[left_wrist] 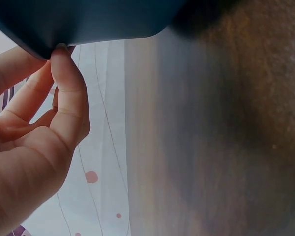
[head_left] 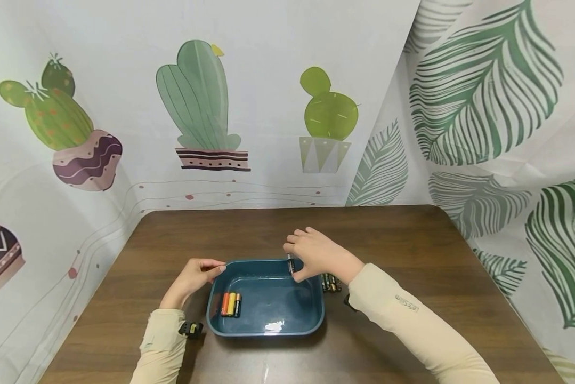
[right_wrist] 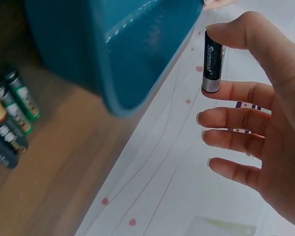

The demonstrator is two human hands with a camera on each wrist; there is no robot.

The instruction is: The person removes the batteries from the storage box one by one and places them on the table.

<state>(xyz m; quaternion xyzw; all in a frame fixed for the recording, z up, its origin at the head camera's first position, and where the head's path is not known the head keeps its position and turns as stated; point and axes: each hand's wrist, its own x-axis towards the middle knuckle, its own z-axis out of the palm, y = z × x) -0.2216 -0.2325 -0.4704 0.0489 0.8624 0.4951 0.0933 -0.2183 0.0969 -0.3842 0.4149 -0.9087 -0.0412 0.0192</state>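
Observation:
My left hand pinches the back left corner of the rim of a dark blue plastic basin between thumb and fingers. Over the basin's back right part, my right hand holds a black battery with a silver end, gripped by its two ends between thumb and index finger. The other fingers of that hand are spread apart. Inside the basin at the left, an orange-red battery, a yellow battery and a black battery lie side by side.
Several more batteries lie in a row on the brown wooden table, just right of the basin and partly behind my right wrist. A white cloth printed with cacti and leaves hangs behind the table.

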